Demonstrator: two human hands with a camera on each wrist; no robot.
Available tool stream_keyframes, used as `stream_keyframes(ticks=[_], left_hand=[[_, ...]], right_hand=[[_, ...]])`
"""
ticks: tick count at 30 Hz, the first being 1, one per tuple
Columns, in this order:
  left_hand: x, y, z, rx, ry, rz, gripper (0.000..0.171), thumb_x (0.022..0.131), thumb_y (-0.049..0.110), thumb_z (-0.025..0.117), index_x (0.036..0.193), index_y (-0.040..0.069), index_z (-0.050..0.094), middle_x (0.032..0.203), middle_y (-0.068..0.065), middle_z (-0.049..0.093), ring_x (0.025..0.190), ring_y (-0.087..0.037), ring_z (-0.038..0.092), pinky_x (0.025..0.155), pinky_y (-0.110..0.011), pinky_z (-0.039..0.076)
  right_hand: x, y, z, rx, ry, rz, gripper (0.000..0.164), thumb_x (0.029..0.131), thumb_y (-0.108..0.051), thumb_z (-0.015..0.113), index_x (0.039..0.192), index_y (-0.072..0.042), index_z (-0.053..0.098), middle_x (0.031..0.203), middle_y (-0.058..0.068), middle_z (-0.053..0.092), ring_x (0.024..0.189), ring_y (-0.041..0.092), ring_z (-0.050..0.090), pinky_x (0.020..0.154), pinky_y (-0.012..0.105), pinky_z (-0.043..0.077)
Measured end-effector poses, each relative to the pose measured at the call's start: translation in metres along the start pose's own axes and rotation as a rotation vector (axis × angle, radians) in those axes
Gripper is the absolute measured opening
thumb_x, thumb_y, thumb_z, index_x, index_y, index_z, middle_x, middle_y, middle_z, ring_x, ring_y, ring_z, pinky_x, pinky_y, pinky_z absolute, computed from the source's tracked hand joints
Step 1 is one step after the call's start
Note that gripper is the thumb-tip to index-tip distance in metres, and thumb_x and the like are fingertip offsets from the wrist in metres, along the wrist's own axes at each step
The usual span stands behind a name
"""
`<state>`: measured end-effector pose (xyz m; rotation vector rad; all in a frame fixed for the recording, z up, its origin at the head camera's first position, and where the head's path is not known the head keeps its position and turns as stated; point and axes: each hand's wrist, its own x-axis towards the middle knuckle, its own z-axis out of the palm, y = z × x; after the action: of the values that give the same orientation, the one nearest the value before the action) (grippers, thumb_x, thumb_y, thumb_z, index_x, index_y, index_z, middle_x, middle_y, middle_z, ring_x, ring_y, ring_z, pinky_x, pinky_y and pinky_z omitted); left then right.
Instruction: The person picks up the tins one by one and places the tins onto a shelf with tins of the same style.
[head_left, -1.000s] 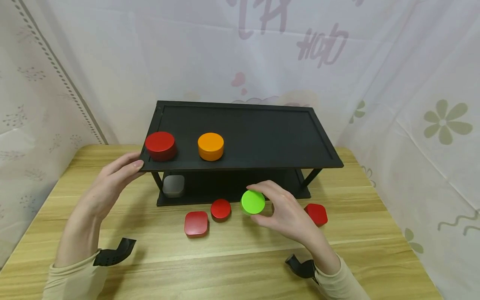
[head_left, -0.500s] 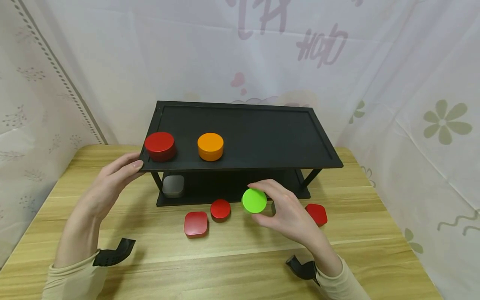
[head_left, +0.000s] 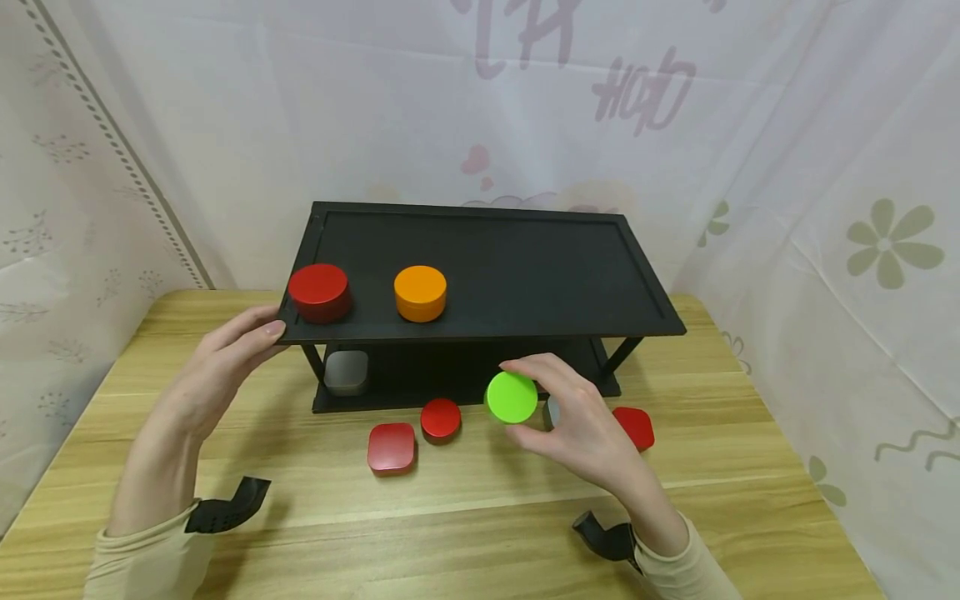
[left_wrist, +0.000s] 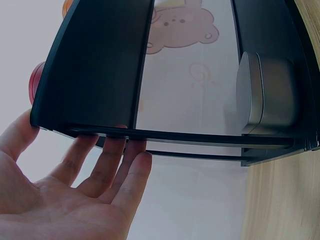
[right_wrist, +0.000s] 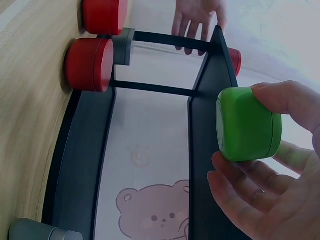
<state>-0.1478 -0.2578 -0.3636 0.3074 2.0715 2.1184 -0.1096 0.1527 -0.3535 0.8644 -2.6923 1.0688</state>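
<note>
While your right hand (head_left: 585,429) pinches the green tin (head_left: 512,397) | left hand (head_left: 217,367) grips shelf (head_left: 540,275) | likely light, rigid; grasp sides

Head view high, facing forward-down; wrist views near, rolled sideways, sharing shelf (head_left: 510,271).

Bright, soft light over my worktop (head_left: 450,542); dimmer, cooler wrist views.
My left forearm (head_left: 157,475) throws a soft-edged shadow to its right, and the black shelf (head_left: 510,267) leaves its lower tier (head_left: 412,387) dark. Wrist views bow the shelf's edges; the right one washes out pale at upper right.
</note>
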Motion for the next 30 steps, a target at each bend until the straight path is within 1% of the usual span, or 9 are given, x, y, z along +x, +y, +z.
stream_keyframes(ticks=[6, 16, 23, 25, 30], left_hand=[[0.001, 0.001, 0.001, -0.021, -0.005, 0.023, 0.038, 0.100, 0.015, 0.044, 0.137, 0.011, 0.047, 0.128, 0.010, 0.054, 0.116, 0.005, 0.054, 0.096, -0.008, 0.034], [0.001, 0.001, 0.001, -0.024, -0.006, 0.018, 0.038, 0.100, 0.016, 0.044, 0.137, 0.011, 0.047, 0.127, 0.010, 0.055, 0.116, 0.005, 0.054, 0.096, -0.008, 0.034], [0.002, 0.002, 0.006, 0.016, 0.049, 0.002, 0.035, 0.099, 0.017, 0.046, 0.133, 0.009, 0.050, 0.127, 0.007, 0.053, 0.114, 0.002, 0.056, 0.096, -0.009, 0.036], [0.002, 0.002, 0.006, 0.017, 0.051, 0.002, 0.035, 0.099, 0.017, 0.046, 0.132, 0.008, 0.050, 0.127, 0.007, 0.053, 0.114, 0.002, 0.056, 0.096, -0.009, 0.036], [0.000, 0.003, 0.004, 0.004, 0.028, 0.000, 0.036, 0.099, 0.017, 0.045, 0.135, 0.010, 0.048, 0.126, 0.009, 0.055, 0.115, 0.003, 0.056, 0.096, -0.009, 0.034]], right_hand=[[-0.001, -0.003, -0.003, 0.018, 0.014, 0.005, 0.063, 0.074, -0.021, 0.079, 0.130, -0.031, 0.051, 0.125, -0.012, 0.053, 0.110, 0.005, 0.052, 0.089, 0.024, 0.051], [-0.002, -0.006, -0.007, 0.018, 0.045, 0.001, 0.063, 0.074, -0.021, 0.079, 0.130, -0.031, 0.051, 0.124, -0.012, 0.053, 0.112, 0.004, 0.051, 0.090, 0.023, 0.050], [-0.001, -0.008, -0.010, 0.013, 0.065, -0.008, 0.064, 0.073, -0.022, 0.079, 0.130, -0.031, 0.051, 0.125, -0.012, 0.053, 0.113, 0.004, 0.051, 0.091, 0.022, 0.049], [-0.001, -0.008, -0.011, 0.014, 0.072, -0.016, 0.063, 0.073, -0.022, 0.079, 0.130, -0.029, 0.052, 0.125, -0.012, 0.053, 0.113, 0.005, 0.051, 0.091, 0.022, 0.049], [0.002, -0.010, -0.012, 0.016, 0.093, -0.038, 0.063, 0.073, -0.021, 0.079, 0.129, -0.028, 0.052, 0.124, -0.011, 0.054, 0.112, 0.005, 0.051, 0.090, 0.021, 0.049]])
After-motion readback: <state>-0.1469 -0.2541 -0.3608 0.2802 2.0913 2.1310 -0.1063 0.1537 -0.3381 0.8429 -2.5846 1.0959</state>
